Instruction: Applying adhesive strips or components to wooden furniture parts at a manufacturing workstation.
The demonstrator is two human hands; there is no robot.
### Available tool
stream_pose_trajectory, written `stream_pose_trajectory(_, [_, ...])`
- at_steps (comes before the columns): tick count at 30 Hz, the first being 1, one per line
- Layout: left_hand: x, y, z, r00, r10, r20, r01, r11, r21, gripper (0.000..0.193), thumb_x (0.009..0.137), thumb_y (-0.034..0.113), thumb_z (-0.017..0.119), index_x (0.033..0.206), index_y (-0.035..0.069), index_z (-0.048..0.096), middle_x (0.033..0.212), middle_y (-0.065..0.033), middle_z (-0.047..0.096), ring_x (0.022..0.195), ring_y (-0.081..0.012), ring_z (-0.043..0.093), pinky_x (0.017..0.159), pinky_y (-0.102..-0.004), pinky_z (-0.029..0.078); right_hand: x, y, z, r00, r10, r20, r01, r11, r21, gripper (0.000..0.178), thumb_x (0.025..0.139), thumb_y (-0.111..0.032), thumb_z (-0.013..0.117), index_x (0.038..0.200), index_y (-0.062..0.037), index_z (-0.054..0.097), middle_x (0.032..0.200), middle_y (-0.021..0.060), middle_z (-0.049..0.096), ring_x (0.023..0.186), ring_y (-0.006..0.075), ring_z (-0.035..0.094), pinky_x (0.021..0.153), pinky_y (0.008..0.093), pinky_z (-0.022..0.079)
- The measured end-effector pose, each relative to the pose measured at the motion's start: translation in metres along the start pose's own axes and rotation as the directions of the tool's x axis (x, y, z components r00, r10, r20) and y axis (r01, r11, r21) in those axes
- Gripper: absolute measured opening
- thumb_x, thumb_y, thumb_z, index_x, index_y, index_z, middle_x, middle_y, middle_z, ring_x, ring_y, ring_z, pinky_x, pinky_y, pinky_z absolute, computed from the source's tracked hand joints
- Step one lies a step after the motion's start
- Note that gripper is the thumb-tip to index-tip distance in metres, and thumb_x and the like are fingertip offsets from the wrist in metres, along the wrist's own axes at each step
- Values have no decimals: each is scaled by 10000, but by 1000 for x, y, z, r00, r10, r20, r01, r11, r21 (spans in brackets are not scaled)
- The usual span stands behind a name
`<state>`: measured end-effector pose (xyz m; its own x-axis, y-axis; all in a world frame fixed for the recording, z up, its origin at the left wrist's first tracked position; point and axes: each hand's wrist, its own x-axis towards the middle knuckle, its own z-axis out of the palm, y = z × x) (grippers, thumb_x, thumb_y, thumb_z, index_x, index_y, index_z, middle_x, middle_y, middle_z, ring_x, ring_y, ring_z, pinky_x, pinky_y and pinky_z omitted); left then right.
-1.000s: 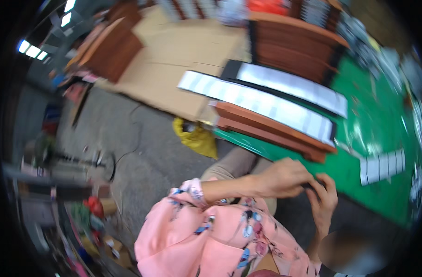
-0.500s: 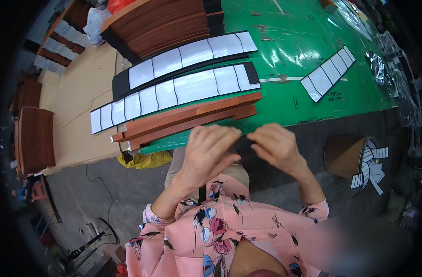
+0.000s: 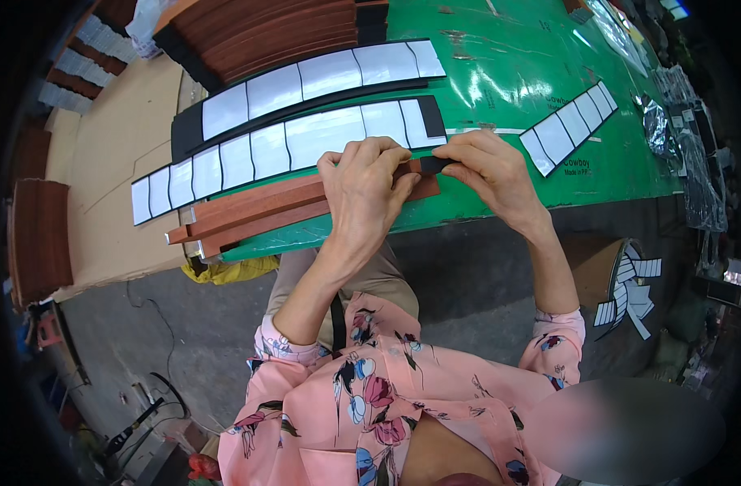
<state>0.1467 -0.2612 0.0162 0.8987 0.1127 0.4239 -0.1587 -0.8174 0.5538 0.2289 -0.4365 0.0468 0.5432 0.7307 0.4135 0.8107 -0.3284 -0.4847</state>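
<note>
Grey concrete floor (image 3: 184, 324) fills the near ground, with cables and tools at the near left and a brown cardboard box (image 3: 601, 263) holding white strips at the near right. Beyond it runs the near edge of a green table (image 3: 500, 73). On that edge lie reddish-brown wooden strips (image 3: 257, 211), stacked side by side and reaching off to the left. The left hand (image 3: 366, 190) lies over their right end, fingers curled down and pressing on the wood. Just to its right, the right hand (image 3: 488, 170) pinches a black strip (image 3: 431, 164) between thumb and fingers; that piece sits at the right end of the wooden strips, between the two hands. Farther back lie two long black bands (image 3: 305, 121) covered with white rectangular pieces, and to the right a shorter row of white pieces (image 3: 569, 125). Farthest off, at the far left, stands a stack of brown wooden boards (image 3: 257, 28) beside tan cardboard sheets (image 3: 103, 162).
</note>
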Motion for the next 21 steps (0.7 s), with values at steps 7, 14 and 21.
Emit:
stream_pose_trajectory(7, [0,1,-1,1000,-3,-7,3,1000,-7,217,666,172,737,859,111,658,898,10,606,847,-175,534,775,-362,309,2,4,6,1000,-8,27,8,1000,-8,221,711,-78,681,929,-70,646,864,48,600,774,225,577,645,327,479])
stream_pose_trajectory(14, [1,1,0,999,-32,25,32,999,2,217,667,168,735,857,106,651,878,7,610,833,-182,540,776,-364,312,2,9,9,999,-31,19,32,998,-45,218,702,-85,687,917,-83,654,862,28,597,755,208,570,632,321,480])
stream_pose_trajectory(21, [1,1,-1,1000,-24,15,24,1000,-7,208,669,168,732,851,106,652,875,3,612,828,-184,542,776,-370,312,3,10,9,998,-47,34,49,998,-51,225,694,-85,688,917,-82,659,862,26,597,748,201,567,628,314,478])
